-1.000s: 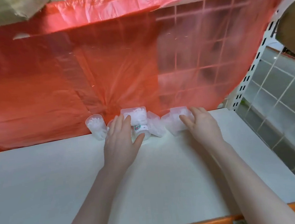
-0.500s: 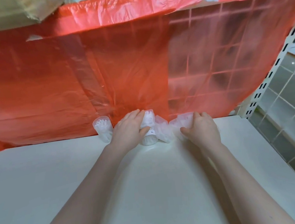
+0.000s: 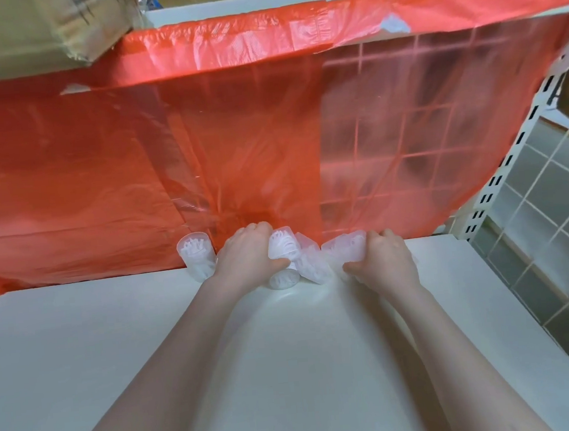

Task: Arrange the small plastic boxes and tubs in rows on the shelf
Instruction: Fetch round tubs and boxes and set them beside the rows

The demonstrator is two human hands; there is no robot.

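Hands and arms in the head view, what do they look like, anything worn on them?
Both arms are bare as far as the frame shows: no sleeves, gloves, watch or bracelets. The left hand and the right hand show no rings on their fingers, though the fingertips are partly hidden by the tubs.

Flat white shelf (image 3: 150, 347), orange front edge not seen. At its back edge, against red plastic sheet (image 3: 100, 169): row of small clear plastic tubs (image 3: 197, 257) and boxes (image 3: 311, 264), touching or just beside each other.

Stockroom — slotted shelving (image 3: 500, 176), cartons (image 3: 36, 27)
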